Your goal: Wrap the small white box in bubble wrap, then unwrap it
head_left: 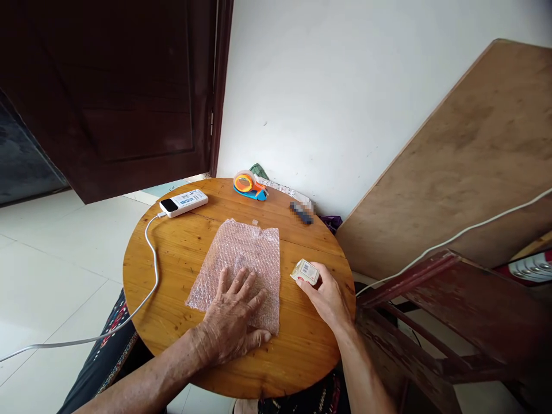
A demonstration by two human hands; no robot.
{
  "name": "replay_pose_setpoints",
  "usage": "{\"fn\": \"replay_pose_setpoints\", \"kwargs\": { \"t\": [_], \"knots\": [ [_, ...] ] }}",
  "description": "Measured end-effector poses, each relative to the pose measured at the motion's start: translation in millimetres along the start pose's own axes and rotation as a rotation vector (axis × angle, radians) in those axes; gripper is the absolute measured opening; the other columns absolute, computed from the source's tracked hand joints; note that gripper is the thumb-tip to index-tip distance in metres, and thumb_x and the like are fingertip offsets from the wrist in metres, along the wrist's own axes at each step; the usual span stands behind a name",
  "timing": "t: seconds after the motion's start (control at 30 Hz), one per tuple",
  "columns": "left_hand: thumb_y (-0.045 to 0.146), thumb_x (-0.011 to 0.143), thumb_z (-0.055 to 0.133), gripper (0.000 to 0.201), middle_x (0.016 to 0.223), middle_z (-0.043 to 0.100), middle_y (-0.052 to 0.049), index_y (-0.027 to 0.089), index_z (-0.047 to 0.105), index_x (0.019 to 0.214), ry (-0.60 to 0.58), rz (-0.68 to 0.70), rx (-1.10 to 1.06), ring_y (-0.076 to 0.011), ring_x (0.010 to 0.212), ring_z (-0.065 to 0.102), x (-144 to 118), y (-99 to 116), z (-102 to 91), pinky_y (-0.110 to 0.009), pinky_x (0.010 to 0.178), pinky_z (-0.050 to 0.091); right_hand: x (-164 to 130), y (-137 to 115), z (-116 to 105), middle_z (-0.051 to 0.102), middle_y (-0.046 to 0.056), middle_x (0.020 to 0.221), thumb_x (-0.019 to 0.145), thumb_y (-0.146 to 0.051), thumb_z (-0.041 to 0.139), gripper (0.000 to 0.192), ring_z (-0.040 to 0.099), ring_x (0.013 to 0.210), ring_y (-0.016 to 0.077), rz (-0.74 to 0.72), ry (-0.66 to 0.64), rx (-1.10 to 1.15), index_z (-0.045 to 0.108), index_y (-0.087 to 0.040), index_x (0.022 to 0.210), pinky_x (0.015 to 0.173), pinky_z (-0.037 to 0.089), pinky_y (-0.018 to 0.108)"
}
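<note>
From the head camera, the left hand [233, 319] lies flat and palm down on a sheet of bubble wrap [241, 259], fingers spread and pointing away from the person, grasping nothing; its forearm comes in from the lower left edge. The bubble wrap is spread out at the middle of a round wooden table [181, 253].

The right hand [328, 296] is raised just off the table near its right rim, the wrist bent inward, thumb and fingers pinching a small packet [306, 271] just beside the right edge of the bubble wrap. The packet shows a pale label with a barcode; its writing is too small to read.

At the far side of the table sits an orange and blue tape dispenser [249, 185], and to its left a white power bank [183, 203] with a printed label, unreadable from here. A white cable [152, 253] runs from the power bank across the table and off to the left. A small dark object [301, 212] near the wall is blurred.
</note>
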State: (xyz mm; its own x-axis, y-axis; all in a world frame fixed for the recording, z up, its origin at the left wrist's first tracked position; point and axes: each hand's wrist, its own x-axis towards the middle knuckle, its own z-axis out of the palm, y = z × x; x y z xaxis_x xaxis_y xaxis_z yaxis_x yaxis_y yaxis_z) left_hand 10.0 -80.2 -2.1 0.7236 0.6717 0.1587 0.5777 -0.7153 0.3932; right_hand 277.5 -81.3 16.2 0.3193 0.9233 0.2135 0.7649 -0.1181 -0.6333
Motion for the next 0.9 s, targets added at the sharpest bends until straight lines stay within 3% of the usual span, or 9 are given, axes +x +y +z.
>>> {"fn": "replay_pose_setpoints", "kwargs": {
  "t": [0.13,0.27,0.33,0.5,0.7,0.8,0.9],
  "knots": [
    [0.077,0.087,0.038,0.080,0.158,0.033,-0.018,0.023,0.046,0.146,-0.012,0.007,-0.008,-0.0429,0.148,0.019,0.7,0.5,-1.0,-0.075,0.114,0.003,-11.9,-35.5,5.6,0.072,0.007,0.100,0.074,-0.045,0.070,0.044,0.067,0.090,0.0262,0.063,0.008,0.330,0.060,-0.022,0.109,0.083,0.054,0.040],
    [0.078,0.086,0.039,0.084,0.159,0.031,-0.016,0.026,0.036,0.152,-0.020,-0.012,-0.011,-0.0435,0.148,0.017,2.7,2.3,-2.8,-0.075,0.114,0.002,-20.2,-84.6,28.4,0.072,0.005,0.105,0.070,-0.042,0.078,0.050,0.067,0.093,0.0236,0.012,-0.304,0.692,0.061,-0.021,0.113,0.082,0.054,0.033],
    [0.077,0.086,0.040,0.084,0.160,0.028,-0.015,0.027,0.033,0.153,-0.026,-0.008,-0.009,-0.0436,0.148,0.018,4.2,2.8,-3.2,-0.075,0.114,0.002,-15.8,-94.7,46.7,0.072,0.004,0.099,0.069,-0.041,0.078,0.046,0.067,0.090,0.0224,0.024,-0.343,0.760,0.062,-0.021,0.106,0.080,0.053,0.032],
    [0.077,0.085,0.043,0.081,0.160,0.029,-0.014,0.027,0.040,0.149,-0.025,0.012,-0.040,-0.0449,0.146,0.020,4.6,4.6,-11.7,-0.077,0.112,0.006,1.1,-81.6,78.4,0.071,0.002,0.090,0.067,-0.040,0.077,0.040,0.065,0.083,0.0206,0.075,-0.252,0.689,0.064,-0.019,0.099,0.077,0.051,0.031],
    [0.065,0.089,0.050,0.061,0.155,0.039,-0.013,0.027,0.056,0.137,0.050,0.017,-0.065,-0.0398,0.143,0.031,-22.1,-5.1,-32.0,-0.069,0.115,0.020,0.8,-74.7,76.2,0.072,0.002,0.092,0.070,-0.040,0.075,0.041,0.065,0.083,0.0208,0.015,-0.254,0.621,0.064,-0.020,0.104,0.078,0.053,0.032],
    [0.060,0.092,0.050,0.051,0.146,0.050,-0.012,0.025,0.064,0.127,0.108,-0.004,-0.049,-0.0345,0.139,0.038,-38.5,-18.1,-30.1,-0.061,0.118,0.023,-3.5,-79.0,75.5,0.072,0.002,0.092,0.071,-0.037,0.073,0.041,0.066,0.083,0.0208,-0.040,-0.262,0.591,0.062,-0.021,0.107,0.078,0.054,0.033],
    [0.058,0.091,0.052,0.050,0.146,0.050,-0.012,0.025,0.063,0.128,0.140,0.009,-0.033,-0.0333,0.140,0.038,-45.4,-26.5,-22.9,-0.060,0.118,0.022,-9.9,-84.2,77.5,0.071,0.003,0.102,0.071,-0.027,0.071,0.041,0.066,0.093,0.0225,-0.190,-0.276,0.468,0.062,-0.023,0.111,0.088,0.053,0.037]
  ]
}}
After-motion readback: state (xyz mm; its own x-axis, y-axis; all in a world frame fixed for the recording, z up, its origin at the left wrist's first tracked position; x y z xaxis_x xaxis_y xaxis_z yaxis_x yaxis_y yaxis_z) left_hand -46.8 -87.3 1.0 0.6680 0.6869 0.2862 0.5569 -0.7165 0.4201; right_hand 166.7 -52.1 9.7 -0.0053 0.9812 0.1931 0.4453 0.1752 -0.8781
